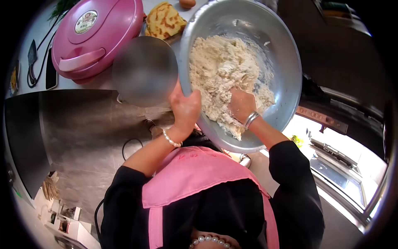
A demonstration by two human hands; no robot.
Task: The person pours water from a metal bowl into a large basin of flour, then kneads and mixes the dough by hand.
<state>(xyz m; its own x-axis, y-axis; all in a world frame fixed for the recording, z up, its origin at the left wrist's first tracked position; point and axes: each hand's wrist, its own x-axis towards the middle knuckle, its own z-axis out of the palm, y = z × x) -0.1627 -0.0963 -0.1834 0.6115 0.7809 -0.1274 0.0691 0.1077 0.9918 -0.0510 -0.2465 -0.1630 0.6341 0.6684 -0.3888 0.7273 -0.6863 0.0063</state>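
A large metal bowl (286, 79) is tilted in front of me, with a shaggy mass of pale dough (224, 62) along its left side and dry flour on the wall. My left hand (185, 106), with a pearl bracelet at the wrist, is closed on the bowl's lower left rim. Pressed into the lower part of the dough is my right hand (242, 104), a silver bangle on its wrist. Its fingers are bent into the dough and their tips are hidden.
A pink round appliance (97, 39) stands on the counter (89, 84) at upper left, beside a phone (51, 68) and a knife (32, 54). Browned flatbread (165, 20) and an egg (187, 3) lie near the bowl. A blurred round patch covers part of the view left of the bowl.
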